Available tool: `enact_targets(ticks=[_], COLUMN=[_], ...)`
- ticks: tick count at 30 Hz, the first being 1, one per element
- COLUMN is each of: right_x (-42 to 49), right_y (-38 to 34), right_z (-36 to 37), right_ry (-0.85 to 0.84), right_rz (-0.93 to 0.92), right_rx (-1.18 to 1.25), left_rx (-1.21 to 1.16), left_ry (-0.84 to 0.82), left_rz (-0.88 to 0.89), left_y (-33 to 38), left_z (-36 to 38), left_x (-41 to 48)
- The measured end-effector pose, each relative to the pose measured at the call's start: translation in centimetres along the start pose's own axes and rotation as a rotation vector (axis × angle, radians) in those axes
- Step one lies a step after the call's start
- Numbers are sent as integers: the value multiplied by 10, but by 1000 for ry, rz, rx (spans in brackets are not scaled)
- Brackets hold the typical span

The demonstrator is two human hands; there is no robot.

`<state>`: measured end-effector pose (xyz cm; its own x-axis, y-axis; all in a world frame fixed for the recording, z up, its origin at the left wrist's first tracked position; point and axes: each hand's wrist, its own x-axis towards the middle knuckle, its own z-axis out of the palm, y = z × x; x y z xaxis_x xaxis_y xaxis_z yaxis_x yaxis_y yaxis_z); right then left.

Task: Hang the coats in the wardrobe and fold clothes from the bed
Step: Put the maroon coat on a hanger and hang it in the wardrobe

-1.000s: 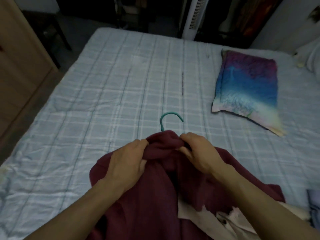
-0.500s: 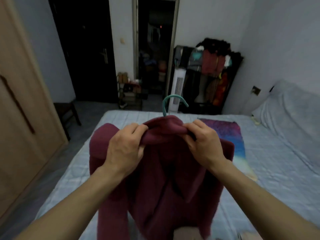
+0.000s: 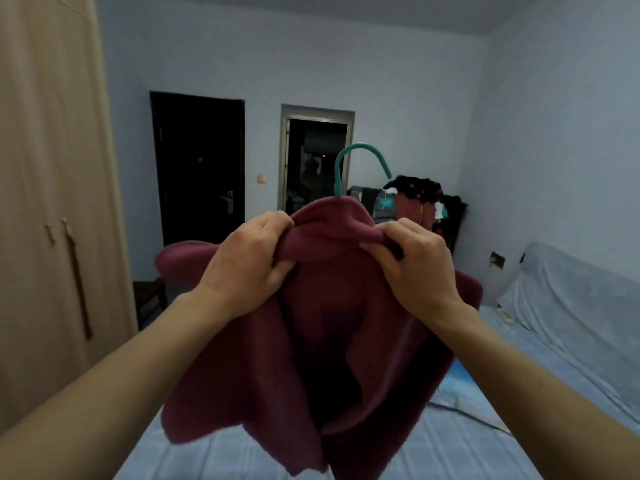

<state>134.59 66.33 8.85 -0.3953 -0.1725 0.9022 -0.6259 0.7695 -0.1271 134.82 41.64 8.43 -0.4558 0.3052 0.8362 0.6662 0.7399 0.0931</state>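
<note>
A dark red coat [image 3: 249,368] hangs in the air in front of me on a teal hanger [image 3: 360,161], whose hook sticks up above the collar. My left hand [image 3: 246,261] grips the collar on its left side. My right hand [image 3: 412,265] pinches the collar on its right side. The coat's body droops down over the bed [image 3: 450,448]. The rest of the hanger is hidden inside the coat. The light wooden wardrobe [image 3: 52,188] stands at the left with its doors closed.
A dark closed door [image 3: 197,168] and an open doorway [image 3: 315,157] are in the far wall. A rack of clothes [image 3: 419,206] stands at the back right. A small dark stool [image 3: 150,299] sits by the wardrobe. A covered headboard [image 3: 568,299] lies at right.
Both hands have lifted the coat off the bed to chest height. My view has tilted up from the bed to the room and far wall.
</note>
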Motion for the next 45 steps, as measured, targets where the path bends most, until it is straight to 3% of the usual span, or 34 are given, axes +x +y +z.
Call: enact_targets(ticks=[8,17,23,32,36,40,45], right_x=[-24,-30,-84,-121,-116,-113,-114], right_y=[-31,-39,-34,-63,-99,-144,-209], right_z=[-31,-91,-109,-113,-105,-96,-82], right_ry=[-60,51,-69,-132,-158,-99,-232], right_rz=[-10,-93,-92,-60,-47,-109,-47], right_rx=[-37,-86,-35,193,256,79,296], left_rx=[-91,133,282,240,242,279,340], left_ry=[-111,57,-129,-194,-134,-71,12], left_rz=[-23,10,-7,-162,-263,-374,-493], left_y=[24,81,137,189,199,201,194], left_z=[-34,-67,-62,-102,-123,-145,-178], left_x=[-33,-44,-84,-129,-146,-166,-199])
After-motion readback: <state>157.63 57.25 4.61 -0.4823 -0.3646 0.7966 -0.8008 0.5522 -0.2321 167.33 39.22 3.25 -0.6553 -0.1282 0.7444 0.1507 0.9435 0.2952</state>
